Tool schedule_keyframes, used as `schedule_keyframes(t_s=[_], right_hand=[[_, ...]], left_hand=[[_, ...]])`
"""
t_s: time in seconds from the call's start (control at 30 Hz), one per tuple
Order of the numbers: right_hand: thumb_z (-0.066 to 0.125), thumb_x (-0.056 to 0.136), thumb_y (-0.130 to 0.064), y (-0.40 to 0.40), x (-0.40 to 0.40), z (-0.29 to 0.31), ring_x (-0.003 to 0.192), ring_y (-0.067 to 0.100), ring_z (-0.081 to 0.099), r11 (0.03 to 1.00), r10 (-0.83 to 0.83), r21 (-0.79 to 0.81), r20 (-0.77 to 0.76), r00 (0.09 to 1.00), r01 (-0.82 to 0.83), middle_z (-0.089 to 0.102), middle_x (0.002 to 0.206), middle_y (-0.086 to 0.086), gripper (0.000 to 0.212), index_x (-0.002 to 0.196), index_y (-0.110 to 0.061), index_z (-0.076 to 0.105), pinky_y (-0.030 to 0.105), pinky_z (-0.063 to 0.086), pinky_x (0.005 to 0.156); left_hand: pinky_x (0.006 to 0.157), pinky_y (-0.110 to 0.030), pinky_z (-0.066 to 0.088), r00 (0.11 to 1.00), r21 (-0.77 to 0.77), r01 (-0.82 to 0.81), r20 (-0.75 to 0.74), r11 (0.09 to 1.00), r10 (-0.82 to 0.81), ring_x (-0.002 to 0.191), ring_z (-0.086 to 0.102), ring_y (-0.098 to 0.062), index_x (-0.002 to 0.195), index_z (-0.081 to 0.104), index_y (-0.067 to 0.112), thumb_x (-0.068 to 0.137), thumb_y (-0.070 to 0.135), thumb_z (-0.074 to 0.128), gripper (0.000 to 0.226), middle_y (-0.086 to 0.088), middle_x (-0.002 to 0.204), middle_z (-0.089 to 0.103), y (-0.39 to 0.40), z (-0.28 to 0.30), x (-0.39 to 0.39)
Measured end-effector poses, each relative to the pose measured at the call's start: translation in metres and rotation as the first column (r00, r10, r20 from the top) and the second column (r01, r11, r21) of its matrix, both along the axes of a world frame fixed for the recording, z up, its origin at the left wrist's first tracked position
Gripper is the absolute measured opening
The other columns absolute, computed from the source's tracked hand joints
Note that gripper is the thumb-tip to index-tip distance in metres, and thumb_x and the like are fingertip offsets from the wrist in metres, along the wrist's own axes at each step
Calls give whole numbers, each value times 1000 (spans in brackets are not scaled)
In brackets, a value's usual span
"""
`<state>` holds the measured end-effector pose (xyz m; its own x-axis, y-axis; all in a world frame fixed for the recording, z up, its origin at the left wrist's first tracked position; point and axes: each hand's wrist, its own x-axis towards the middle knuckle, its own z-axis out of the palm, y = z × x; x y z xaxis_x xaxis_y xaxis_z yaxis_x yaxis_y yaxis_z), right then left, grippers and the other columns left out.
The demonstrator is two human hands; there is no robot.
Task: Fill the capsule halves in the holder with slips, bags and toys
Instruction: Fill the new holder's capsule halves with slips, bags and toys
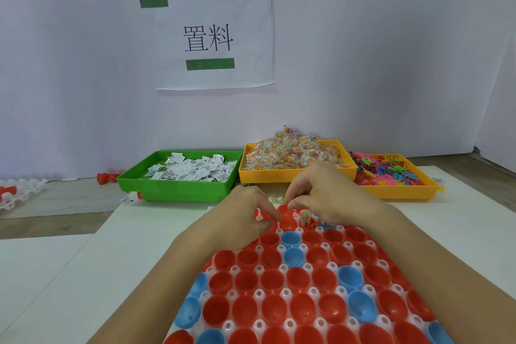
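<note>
The right hand (321, 193) was held over the far row of the white capsule holder (284, 294), its thumb and forefinger curled together in a pinch; whether anything was caught between them could not be told; just below its fingers a small clear bag of coloured beads (305, 216) stood in a far red capsule half (311, 222). The left hand (243, 215) was laid at the holder's far left corner, its fingers bent down onto a red half (287, 222), with a white scrap (259, 214) seen beside them; whether that scrap was gripped could not be told. Nearer the camera, rows of red halves (276, 279) and a few blue halves (290, 239) were seated open side up in the holder, which was set on a white board (83, 274). Beyond the hands a green tray (178, 190) of white folded slips (192, 169) was placed at the left; a yellow tray (268, 176) heaped with bead bags (290, 152) was placed in the middle; another yellow tray (396, 193) of bright plastic toys (388, 170) was placed at the right. A paper sign (215, 39) was fixed to the wall behind.
</note>
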<state>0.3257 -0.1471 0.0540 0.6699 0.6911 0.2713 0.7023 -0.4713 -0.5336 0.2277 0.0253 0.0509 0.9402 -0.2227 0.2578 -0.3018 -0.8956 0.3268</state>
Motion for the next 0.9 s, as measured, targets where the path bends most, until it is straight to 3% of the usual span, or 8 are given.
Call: schedule_keyframes(t_s=[0.13,0.3,0.47,0.6,0.7,0.73,0.83,0.9], right_hand=[[79,82,-10,1,0,-3,69,-7,67,999,23,-45,4,1000,-23,74,72,-14,12,83,-23,80,10,50,65],[73,86,-8,3,-2,-5,74,-3,68,993,43,-114,9,999,-42,74,78,-14,19,88,-25,81,12,51,67],[69,90,-13,3,-3,-7,75,-2,63,989,22,-146,73,997,-11,71,81,-19,22,90,-32,79,11,46,63],[71,90,-17,2,1,-8,73,-10,60,992,23,-122,111,994,-9,72,86,-19,16,94,-31,79,7,41,61],[71,91,-19,0,5,-6,76,-15,59,997,17,-74,102,995,-9,67,80,-24,13,94,-29,79,3,42,62],[70,91,-20,-3,6,-3,78,-15,59,998,11,-55,91,996,-6,67,79,-25,13,93,-29,79,2,42,63],[67,93,-22,-14,13,6,86,-13,60,1000,-29,-2,70,997,29,68,85,-26,15,95,-31,78,3,42,67],[63,96,-21,-25,21,11,89,-13,60,997,-81,21,81,993,79,68,96,-26,18,101,-30,77,2,38,70]], left_hand=[[78,6,24,1000,11,-2,-16,1000,2,106,40,1,103,78,29,90,18,67,21,4,111,64,2,-1,2],[78,-11,28,1000,17,-10,-26,1000,10,104,43,0,104,78,30,90,20,67,20,4,109,64,2,-1,2],[77,0,28,999,-1,-12,-32,1000,12,98,45,1,103,78,30,90,19,67,20,10,99,58,4,-3,3],[79,-9,27,999,15,-21,-29,1000,21,103,43,0,103,78,30,90,20,67,20,16,95,55,4,-4,3],[79,-1,28,999,2,-30,-40,1000,30,98,43,2,104,77,28,90,21,67,18,25,90,51,4,-3,3],[81,-2,29,998,2,-41,-48,999,41,99,45,1,104,77,30,91,23,67,18,22,94,53,4,-3,3],[95,-25,38,994,-15,-81,-77,997,79,110,49,-10,107,73,35,91,27,66,19,6,112,58,3,-1,2],[100,-30,37,992,-33,-78,-97,996,75,115,47,-13,113,70,39,93,27,63,25,4,118,56,2,-1,2]])
